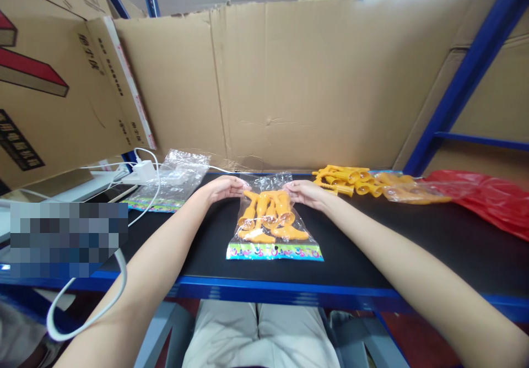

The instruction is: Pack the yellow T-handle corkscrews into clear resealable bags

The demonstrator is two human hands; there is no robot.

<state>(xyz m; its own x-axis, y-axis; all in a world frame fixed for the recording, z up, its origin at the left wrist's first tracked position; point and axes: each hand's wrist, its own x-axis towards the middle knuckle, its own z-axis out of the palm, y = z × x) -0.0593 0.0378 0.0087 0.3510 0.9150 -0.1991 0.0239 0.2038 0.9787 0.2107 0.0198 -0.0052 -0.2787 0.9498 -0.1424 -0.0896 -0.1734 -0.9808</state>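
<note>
A clear plastic bag [275, 251] lies on the black table mat in front of me, its colourful printed strip toward me. Inside it are several yellow plastic horn-shaped pieces [270, 208] with flared ends. My left hand [225, 188] pinches the bag's far left corner, thumb and fingers closed. At the far right corner, my right hand [306, 193] grips the plastic the same way. Part of the fingertips is hidden by the crinkled film.
Loose yellow pieces [347, 178] are piled at the back right, beside another bag of yellow pieces [413, 188] and a red plastic bag [483, 197]. Clear bags [177, 178] lie back left, near a white charger [144, 172] and cables. A cardboard wall [330, 81] stands behind.
</note>
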